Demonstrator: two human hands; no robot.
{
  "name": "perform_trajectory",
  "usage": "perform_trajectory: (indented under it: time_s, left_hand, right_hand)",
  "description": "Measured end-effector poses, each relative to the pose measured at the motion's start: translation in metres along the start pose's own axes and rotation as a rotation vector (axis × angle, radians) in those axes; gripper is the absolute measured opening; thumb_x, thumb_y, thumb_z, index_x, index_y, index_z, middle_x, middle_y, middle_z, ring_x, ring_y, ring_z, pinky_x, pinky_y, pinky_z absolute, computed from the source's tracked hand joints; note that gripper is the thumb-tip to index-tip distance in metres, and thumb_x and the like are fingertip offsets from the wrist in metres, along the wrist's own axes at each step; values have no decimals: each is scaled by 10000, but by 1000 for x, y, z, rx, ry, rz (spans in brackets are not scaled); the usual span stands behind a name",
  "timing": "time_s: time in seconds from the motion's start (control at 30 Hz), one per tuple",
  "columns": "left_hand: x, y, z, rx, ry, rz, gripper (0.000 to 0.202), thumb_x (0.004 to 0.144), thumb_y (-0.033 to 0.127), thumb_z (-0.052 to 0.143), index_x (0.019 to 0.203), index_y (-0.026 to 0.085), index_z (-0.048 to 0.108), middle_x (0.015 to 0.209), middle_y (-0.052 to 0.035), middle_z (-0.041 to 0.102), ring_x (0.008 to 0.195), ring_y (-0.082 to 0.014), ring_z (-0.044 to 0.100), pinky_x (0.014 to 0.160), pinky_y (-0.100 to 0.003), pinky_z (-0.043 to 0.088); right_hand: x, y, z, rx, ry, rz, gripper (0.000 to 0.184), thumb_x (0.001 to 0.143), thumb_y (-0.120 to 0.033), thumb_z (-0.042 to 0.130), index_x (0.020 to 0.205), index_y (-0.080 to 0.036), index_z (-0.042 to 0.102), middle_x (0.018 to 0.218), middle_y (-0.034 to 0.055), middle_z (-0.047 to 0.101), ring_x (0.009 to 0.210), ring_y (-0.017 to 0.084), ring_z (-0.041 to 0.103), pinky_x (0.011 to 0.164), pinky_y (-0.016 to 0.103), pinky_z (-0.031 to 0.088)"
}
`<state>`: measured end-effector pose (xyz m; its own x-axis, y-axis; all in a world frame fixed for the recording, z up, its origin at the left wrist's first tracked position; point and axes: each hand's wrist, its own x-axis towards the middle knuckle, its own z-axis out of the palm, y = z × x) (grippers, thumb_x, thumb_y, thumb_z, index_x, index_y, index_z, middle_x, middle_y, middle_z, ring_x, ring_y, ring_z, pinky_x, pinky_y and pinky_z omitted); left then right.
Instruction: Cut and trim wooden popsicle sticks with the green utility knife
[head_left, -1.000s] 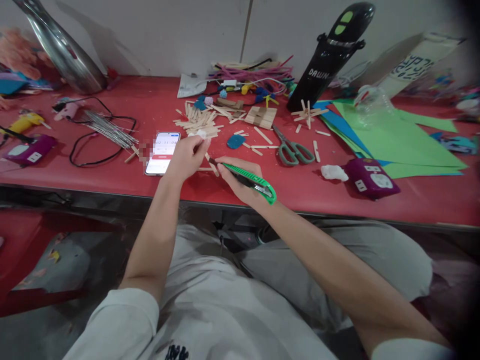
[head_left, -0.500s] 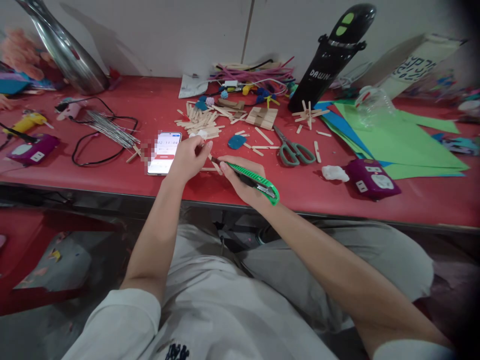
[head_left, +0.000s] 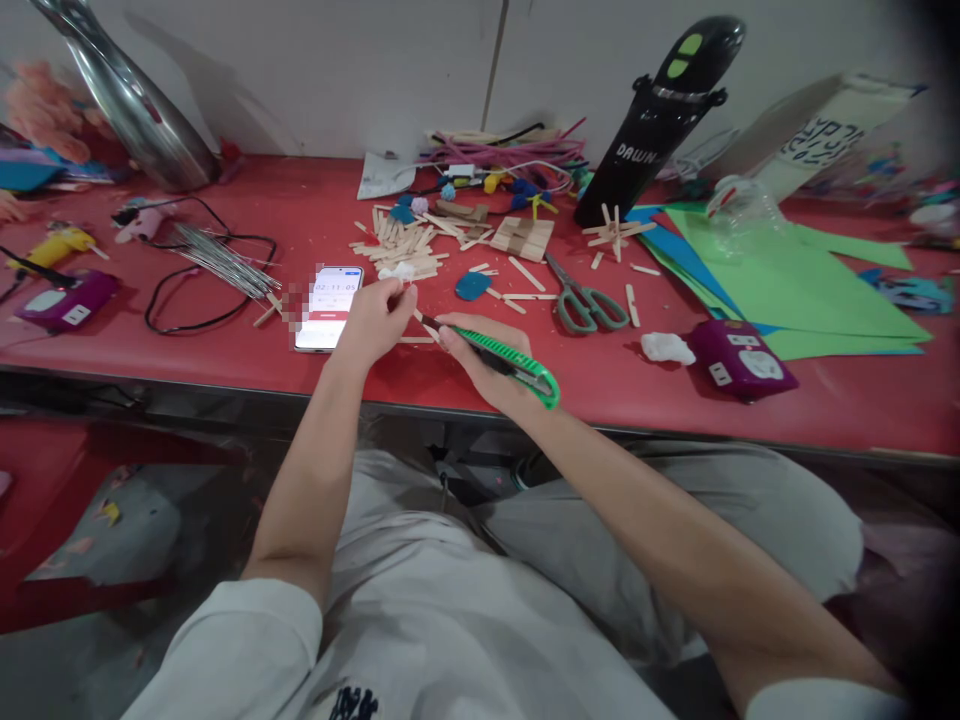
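My right hand (head_left: 480,362) grips a green utility knife (head_left: 517,362) with its blade tip pointing left onto a wooden craft stick (head_left: 425,326) on the red table (head_left: 862,400). My left hand (head_left: 375,318) is closed in a pinch on that stick, holding it down beside a white phone (head_left: 328,306) showing a timer. A heap of loose wooden sticks (head_left: 401,245) lies just behind my hands.
Grey-handled scissors (head_left: 585,298), a blue paddle shape (head_left: 472,285) and a stick panel (head_left: 523,236) lie behind the knife. Green and blue paper sheets (head_left: 787,285), a purple socket block (head_left: 739,358), a black bottle (head_left: 652,120), wires (head_left: 217,262) and pipe cleaners (head_left: 510,152) crowd the table.
Both hands stay on the stick and knife with only slight shifts. The phone timer has counted up.
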<state>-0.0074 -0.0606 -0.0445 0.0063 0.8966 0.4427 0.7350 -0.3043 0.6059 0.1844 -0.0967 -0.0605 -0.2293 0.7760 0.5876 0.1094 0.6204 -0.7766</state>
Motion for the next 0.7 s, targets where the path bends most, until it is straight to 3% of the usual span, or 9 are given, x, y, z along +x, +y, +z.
perform_trajectory:
  time_s: [0.1,0.33,0.6,0.7]
  left_hand:
    - [-1,-1,0,11,-3,31,396,929,240,519,618,226,273,565,38,341,556,-133,345,567,-329,259]
    - [-2,3,0,8,-59,54,356,921,252,530,628,225,329,593,35,388,587,-138,392,600,-319,296]
    - [-2,4,-1,11,-59,33,336,907,238,542,624,225,360,593,30,428,594,-144,418,607,-315,321]
    - [-3,2,-1,5,-56,34,340,912,265,543,631,226,356,595,29,436,594,-143,421,602,-313,324]
  right_hand:
    - [1,-1,0,-53,-75,-103,221,958,-369,611,1056,-236,758,987,40,789,889,184,744,903,351,604]
    - [3,-3,-2,13,-20,235,341,964,-528,572,963,-240,753,839,9,767,771,181,742,811,331,639]
    - [4,-13,0,-87,148,146,261,885,-503,685,864,-256,765,856,11,778,814,188,740,828,328,626]
    - [5,-13,-3,-40,112,193,280,863,-523,700,880,-251,766,794,9,761,766,188,724,800,340,622]
